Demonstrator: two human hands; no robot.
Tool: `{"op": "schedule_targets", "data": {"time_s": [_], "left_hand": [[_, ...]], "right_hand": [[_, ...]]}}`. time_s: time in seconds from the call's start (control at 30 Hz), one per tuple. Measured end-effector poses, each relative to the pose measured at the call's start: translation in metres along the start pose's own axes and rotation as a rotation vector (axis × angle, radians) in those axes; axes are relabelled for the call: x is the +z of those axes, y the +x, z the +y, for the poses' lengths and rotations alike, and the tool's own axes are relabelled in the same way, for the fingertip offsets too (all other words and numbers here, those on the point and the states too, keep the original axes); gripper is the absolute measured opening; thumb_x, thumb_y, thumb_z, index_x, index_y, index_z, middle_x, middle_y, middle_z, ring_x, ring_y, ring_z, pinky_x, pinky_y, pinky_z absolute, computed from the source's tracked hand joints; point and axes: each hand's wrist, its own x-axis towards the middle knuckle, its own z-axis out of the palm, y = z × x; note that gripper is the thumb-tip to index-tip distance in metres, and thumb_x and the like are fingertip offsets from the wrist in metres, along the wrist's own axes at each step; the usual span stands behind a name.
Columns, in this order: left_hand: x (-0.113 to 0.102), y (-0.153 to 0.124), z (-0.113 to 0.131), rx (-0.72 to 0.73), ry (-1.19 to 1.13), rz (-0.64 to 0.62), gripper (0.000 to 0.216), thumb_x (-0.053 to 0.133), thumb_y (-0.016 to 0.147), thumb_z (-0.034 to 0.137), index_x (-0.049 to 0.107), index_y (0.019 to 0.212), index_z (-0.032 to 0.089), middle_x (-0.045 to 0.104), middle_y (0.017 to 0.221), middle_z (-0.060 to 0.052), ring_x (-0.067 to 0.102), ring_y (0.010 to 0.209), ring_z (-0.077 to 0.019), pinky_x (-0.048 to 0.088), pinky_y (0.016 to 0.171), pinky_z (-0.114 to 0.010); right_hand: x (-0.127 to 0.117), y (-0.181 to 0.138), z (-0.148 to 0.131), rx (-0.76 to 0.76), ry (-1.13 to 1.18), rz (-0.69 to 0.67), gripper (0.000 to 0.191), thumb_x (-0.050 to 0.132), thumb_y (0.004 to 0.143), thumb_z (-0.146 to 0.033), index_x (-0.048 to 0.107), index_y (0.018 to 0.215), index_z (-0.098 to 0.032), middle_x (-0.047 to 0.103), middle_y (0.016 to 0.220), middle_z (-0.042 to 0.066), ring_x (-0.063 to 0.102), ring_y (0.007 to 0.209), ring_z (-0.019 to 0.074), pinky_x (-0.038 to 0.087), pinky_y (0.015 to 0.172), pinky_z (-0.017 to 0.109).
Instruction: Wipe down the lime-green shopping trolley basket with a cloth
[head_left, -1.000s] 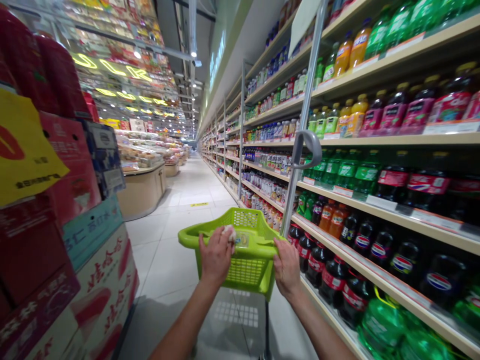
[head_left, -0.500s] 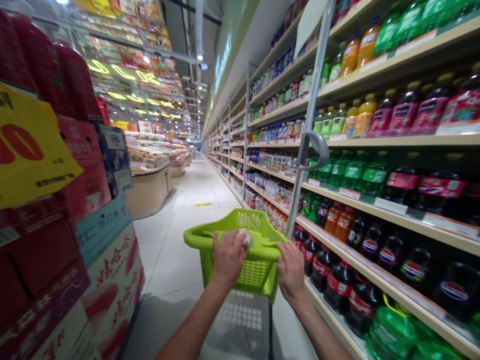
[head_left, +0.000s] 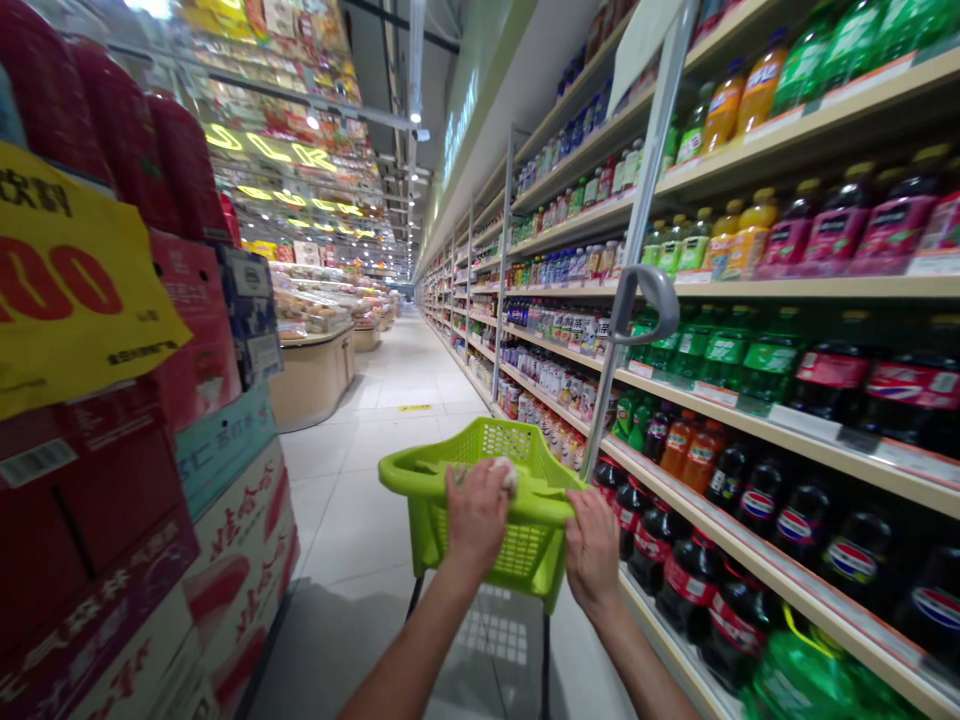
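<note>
On the lime-green shopping-cart handle (head_left: 405, 478), the left hand (head_left: 478, 515), closed over a crumpled white cloth (head_left: 505, 474), has slid rightward to a further stretch, nearer the right hand (head_left: 592, 545), which curls over the right end.

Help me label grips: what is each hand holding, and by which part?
The left hand holds a crumpled pale wad at the green cart handle, gripped part hidden; the right hand holds the handle's right end.
</note>
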Motion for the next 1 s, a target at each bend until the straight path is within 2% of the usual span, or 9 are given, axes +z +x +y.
{"op": "schedule_targets", "data": {"time_s": [0.07,0.13,0.33,0.4,0.57,0.67,0.8,0.87,1.0], "left_hand": [[0.010,-0.004,0.023,0.167,-0.036,-0.058,0.030,0.045,0.080,0.018,0.052,0.108,0.027,0.058,0.116,-0.005,0.050,0.110,-0.0210,0.017,0.102,-0.055],[0.011,-0.007,0.024,0.260,-0.048,-0.075,0.032,0.045,0.081,0.019,0.051,0.111,0.028,0.057,0.118,-0.004,0.049,0.112,-0.0208,0.015,0.103,-0.054],[-0.018,0.001,-0.038,-0.055,0.081,0.067,0.031,0.039,0.083,0.018,0.051,0.111,0.023,0.061,0.111,-0.007,0.054,0.103,-0.0237,0.018,0.100,-0.058],[-0.014,0.001,-0.028,-0.033,0.074,0.049,0.030,0.041,0.082,0.018,0.052,0.109,0.023,0.061,0.110,-0.007,0.054,0.103,-0.0233,0.018,0.100,-0.057],[0.010,-0.008,0.020,0.302,-0.033,-0.058,0.031,0.043,0.083,0.022,0.050,0.113,0.028,0.057,0.118,-0.003,0.048,0.113,-0.0192,0.012,0.105,-0.050],[0.001,-0.009,-0.008,0.236,-0.005,-0.013,0.034,0.043,0.083,0.023,0.049,0.115,0.029,0.057,0.118,-0.004,0.050,0.109,-0.0195,0.012,0.104,-0.052],[-0.021,-0.006,-0.061,-0.012,0.094,0.098,0.032,0.039,0.083,0.020,0.050,0.113,0.025,0.060,0.113,-0.006,0.052,0.107,-0.0214,0.017,0.100,-0.055],[-0.021,-0.007,-0.062,-0.027,0.104,0.107,0.032,0.039,0.083,0.019,0.050,0.113,0.024,0.061,0.113,-0.006,0.052,0.107,-0.0211,0.017,0.100,-0.054],[-0.013,-0.010,-0.039,0.179,0.038,0.041,0.034,0.042,0.083,0.020,0.050,0.114,0.029,0.057,0.118,-0.003,0.051,0.109,-0.0178,0.013,0.104,-0.049]], "right_hand": [[-0.001,0.000,0.000,-0.026,-0.015,-0.020,0.033,0.030,0.088,-0.028,0.050,0.112,-0.016,0.057,0.109,0.010,0.044,0.110,0.0236,0.034,0.091,0.045],[-0.003,0.000,0.002,-0.051,-0.033,-0.041,0.033,0.030,0.088,-0.028,0.050,0.113,-0.017,0.057,0.109,0.009,0.045,0.110,0.0234,0.033,0.091,0.045],[-0.004,0.000,0.004,-0.035,-0.022,-0.048,0.033,0.030,0.088,-0.028,0.050,0.113,-0.017,0.056,0.110,0.009,0.044,0.111,0.0232,0.033,0.091,0.045],[-0.002,-0.001,0.002,-0.020,-0.010,-0.024,0.033,0.030,0.088,-0.028,0.051,0.112,-0.017,0.056,0.109,0.009,0.044,0.111,0.0232,0.034,0.091,0.044],[-0.004,0.000,0.003,-0.038,-0.029,-0.032,0.032,0.031,0.088,-0.027,0.051,0.110,-0.017,0.057,0.109,0.009,0.045,0.109,0.0228,0.033,0.092,0.044],[-0.008,0.000,0.007,-0.038,-0.044,-0.074,0.032,0.030,0.088,-0.026,0.051,0.112,-0.019,0.057,0.110,0.008,0.046,0.110,0.0225,0.031,0.093,0.044],[-0.009,0.000,0.008,-0.037,-0.024,-0.078,0.032,0.031,0.087,-0.026,0.050,0.112,-0.018,0.056,0.111,0.009,0.045,0.110,0.0226,0.031,0.093,0.044],[-0.007,-0.001,0.008,-0.034,-0.010,-0.053,0.032,0.031,0.087,-0.026,0.051,0.111,-0.017,0.056,0.110,0.009,0.045,0.111,0.0227,0.033,0.092,0.043],[-0.006,-0.001,0.013,-0.049,-0.020,-0.032,0.032,0.031,0.087,-0.027,0.051,0.112,-0.019,0.056,0.109,0.008,0.045,0.110,0.0228,0.033,0.091,0.043]]}}
